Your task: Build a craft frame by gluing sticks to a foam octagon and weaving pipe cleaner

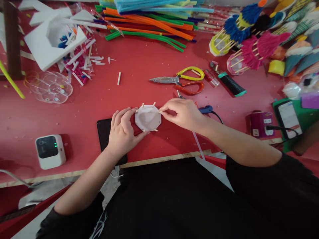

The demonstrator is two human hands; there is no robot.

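Note:
A small white octagonal piece (149, 119) lies on the red table, with short wooden sticks standing around its rim. My left hand (123, 130) grips its left side, fingertips at the upper left corner and thumb along the lower edge. At the right edge, my right hand (184, 114) pinches a short wooden stick (160, 112) between thumb and fingertips, its end against the piece. Behind that hand, a glue gun (205, 109) with a blue body is partly hidden. Another loose wooden stick (119, 78) lies farther back on the table.
Scissors (165, 79) with yellow and red handles and a box cutter (231, 84) lie behind my right hand. Pipe cleaners (149, 25) pile up at the back. A white foam sheet (40, 43), a dark phone (103, 131) and a white device (50, 151) are on the left.

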